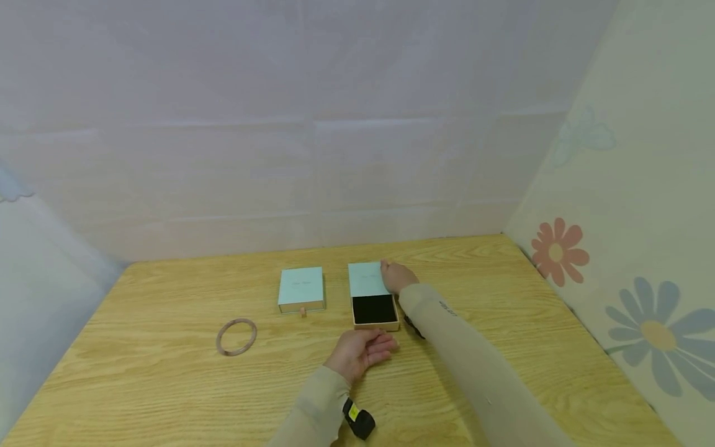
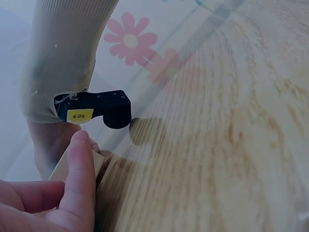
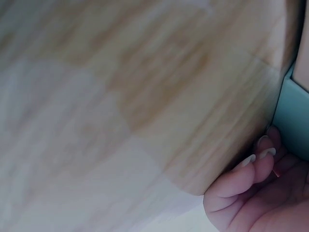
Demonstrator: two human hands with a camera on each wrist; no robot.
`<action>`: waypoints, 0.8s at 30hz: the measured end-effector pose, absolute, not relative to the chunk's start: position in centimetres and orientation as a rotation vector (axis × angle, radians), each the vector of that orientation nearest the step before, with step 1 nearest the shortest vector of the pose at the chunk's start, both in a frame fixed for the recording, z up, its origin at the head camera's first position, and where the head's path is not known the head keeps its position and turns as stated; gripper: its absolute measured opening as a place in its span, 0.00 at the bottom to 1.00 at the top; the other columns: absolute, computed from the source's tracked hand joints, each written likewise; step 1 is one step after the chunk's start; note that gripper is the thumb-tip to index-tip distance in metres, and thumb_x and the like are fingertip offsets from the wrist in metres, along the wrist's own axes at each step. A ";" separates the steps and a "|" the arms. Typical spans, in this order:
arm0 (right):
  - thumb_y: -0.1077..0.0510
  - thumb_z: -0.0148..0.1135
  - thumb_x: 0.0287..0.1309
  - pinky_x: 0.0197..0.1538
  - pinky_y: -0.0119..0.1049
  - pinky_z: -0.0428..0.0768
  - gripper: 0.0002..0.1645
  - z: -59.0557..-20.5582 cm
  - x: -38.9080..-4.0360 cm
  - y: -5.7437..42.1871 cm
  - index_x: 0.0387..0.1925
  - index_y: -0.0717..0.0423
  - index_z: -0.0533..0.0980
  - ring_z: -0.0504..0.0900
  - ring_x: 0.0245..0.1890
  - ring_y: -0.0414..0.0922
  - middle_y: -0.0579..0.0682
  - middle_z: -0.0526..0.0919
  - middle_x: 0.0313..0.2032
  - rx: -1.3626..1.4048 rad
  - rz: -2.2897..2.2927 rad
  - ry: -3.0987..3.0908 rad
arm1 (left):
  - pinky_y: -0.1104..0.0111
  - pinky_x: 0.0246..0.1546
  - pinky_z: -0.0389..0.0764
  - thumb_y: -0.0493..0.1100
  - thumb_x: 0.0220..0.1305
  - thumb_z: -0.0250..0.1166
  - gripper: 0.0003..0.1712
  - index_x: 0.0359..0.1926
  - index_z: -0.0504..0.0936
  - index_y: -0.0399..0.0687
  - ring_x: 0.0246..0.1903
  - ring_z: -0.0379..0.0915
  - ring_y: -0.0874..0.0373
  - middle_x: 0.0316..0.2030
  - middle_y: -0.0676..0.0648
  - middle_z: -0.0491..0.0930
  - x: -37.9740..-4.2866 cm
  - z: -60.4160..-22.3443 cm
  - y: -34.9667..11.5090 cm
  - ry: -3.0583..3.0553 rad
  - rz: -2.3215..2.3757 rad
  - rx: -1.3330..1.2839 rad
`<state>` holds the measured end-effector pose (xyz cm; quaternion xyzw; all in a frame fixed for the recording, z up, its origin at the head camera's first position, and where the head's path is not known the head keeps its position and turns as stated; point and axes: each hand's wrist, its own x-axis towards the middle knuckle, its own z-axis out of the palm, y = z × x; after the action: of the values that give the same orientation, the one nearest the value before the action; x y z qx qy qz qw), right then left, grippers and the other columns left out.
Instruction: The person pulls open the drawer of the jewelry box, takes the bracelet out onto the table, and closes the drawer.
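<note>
A light blue drawer-style gift box (image 1: 367, 279) lies on the table, its black-lined drawer (image 1: 374, 309) slid out toward me. My right hand (image 1: 398, 277) holds the box's outer sleeve at its right side. In the right wrist view, curled fingers (image 3: 239, 179) lie against the teal side wall (image 3: 292, 116). Just in front of the drawer is my left hand (image 1: 362, 354), its fingers fairly straight near the front edge. The left wrist view has a finger (image 2: 79, 169) beside the pale drawer wall (image 2: 60, 169); contact is unclear there.
A second light blue box (image 1: 301, 287), closed, with a small pull tab (image 1: 303, 312), sits left of the first. Farther left lies a pinkish bangle (image 1: 218, 341). The wooden table (image 1: 139, 385) meets a draped backdrop behind and a flower-printed wall (image 1: 642, 205) at right.
</note>
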<state>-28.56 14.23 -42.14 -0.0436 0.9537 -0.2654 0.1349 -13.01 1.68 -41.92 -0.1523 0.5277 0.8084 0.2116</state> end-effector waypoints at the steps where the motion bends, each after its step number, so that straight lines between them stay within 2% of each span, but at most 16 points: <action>1: 0.44 0.22 0.78 0.55 0.51 0.73 0.41 -42.2 -28.6 14.2 0.51 0.68 0.78 0.80 0.46 0.57 0.65 0.78 0.55 -0.131 -0.769 2.768 | 0.68 0.38 0.83 0.34 0.75 0.48 0.18 0.59 0.67 0.24 0.38 0.83 0.55 0.42 0.38 0.82 -13.0 -41.9 1.7 1.465 2.248 -0.427; 4: 0.44 0.22 0.77 0.56 0.51 0.73 0.42 -42.2 -28.6 14.1 0.51 0.68 0.78 0.80 0.47 0.58 0.65 0.78 0.55 -0.128 -0.772 2.766 | 0.69 0.38 0.83 0.33 0.75 0.48 0.17 0.59 0.67 0.25 0.37 0.83 0.55 0.43 0.38 0.82 -13.0 -41.9 1.7 1.462 2.251 -0.433; 7: 0.43 0.22 0.77 0.52 0.49 0.74 0.43 -42.3 -28.5 14.1 0.43 0.67 0.80 0.80 0.39 0.56 0.66 0.81 0.47 -0.110 -0.772 2.748 | 0.70 0.38 0.83 0.33 0.75 0.48 0.18 0.59 0.67 0.24 0.37 0.83 0.56 0.42 0.38 0.82 -13.0 -42.0 1.6 1.460 2.245 -0.430; 9: 0.43 0.22 0.77 0.51 0.49 0.74 0.43 -42.3 -28.5 14.1 0.42 0.68 0.80 0.80 0.38 0.56 0.66 0.81 0.47 -0.101 -0.777 2.745 | 0.70 0.37 0.83 0.33 0.75 0.48 0.18 0.59 0.67 0.24 0.37 0.83 0.56 0.42 0.39 0.82 -13.1 -41.9 1.7 1.459 2.242 -0.423; 13: 0.44 0.24 0.78 0.56 0.52 0.74 0.41 -42.2 -28.5 14.0 0.50 0.70 0.78 0.79 0.50 0.58 0.66 0.77 0.55 -0.107 -0.794 2.775 | 0.71 0.37 0.83 0.34 0.76 0.48 0.18 0.60 0.67 0.24 0.36 0.83 0.57 0.39 0.41 0.83 -13.2 -41.8 1.7 1.459 2.245 -0.405; 14: 0.44 0.24 0.78 0.56 0.52 0.74 0.41 -42.2 -28.6 14.1 0.50 0.70 0.78 0.79 0.50 0.59 0.66 0.78 0.55 -0.109 -0.791 2.775 | 0.71 0.37 0.83 0.34 0.76 0.48 0.18 0.60 0.67 0.24 0.36 0.83 0.57 0.39 0.42 0.83 -13.2 -41.8 1.7 1.459 2.245 -0.400; 16: 0.44 0.23 0.78 0.55 0.51 0.74 0.41 -42.3 -28.6 14.1 0.47 0.69 0.79 0.80 0.47 0.58 0.66 0.79 0.52 -0.106 -0.785 2.777 | 0.71 0.37 0.83 0.34 0.76 0.48 0.18 0.59 0.67 0.23 0.36 0.83 0.57 0.38 0.42 0.83 -13.2 -41.8 1.7 1.455 2.245 -0.396; 20: 0.44 0.23 0.78 0.47 0.48 0.74 0.42 -42.6 -28.8 14.2 0.41 0.67 0.81 0.78 0.33 0.54 0.64 0.82 0.42 -0.108 -0.771 2.770 | 0.70 0.38 0.83 0.34 0.76 0.48 0.18 0.59 0.68 0.23 0.37 0.83 0.56 0.39 0.42 0.83 -13.3 -41.8 1.7 1.463 2.233 -0.392; 22: 0.44 0.23 0.77 0.47 0.48 0.74 0.42 -42.7 -28.8 14.2 0.42 0.67 0.81 0.78 0.33 0.54 0.64 0.82 0.42 -0.108 -0.772 2.771 | 0.70 0.38 0.83 0.34 0.76 0.48 0.18 0.59 0.68 0.23 0.38 0.83 0.56 0.39 0.41 0.83 -13.3 -41.8 1.6 1.470 2.232 -0.383; 24: 0.44 0.23 0.77 0.49 0.49 0.74 0.42 -42.8 -28.9 14.3 0.45 0.68 0.80 0.80 0.37 0.56 0.65 0.81 0.47 -0.119 -0.773 2.779 | 0.70 0.39 0.83 0.34 0.76 0.48 0.18 0.59 0.67 0.23 0.38 0.83 0.56 0.40 0.41 0.82 -13.4 -41.8 1.5 1.474 2.231 -0.381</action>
<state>-28.92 14.29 -42.84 -0.0410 0.9548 -0.2655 0.1270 -13.41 1.55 -41.82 -0.1375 0.5324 0.8062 0.2184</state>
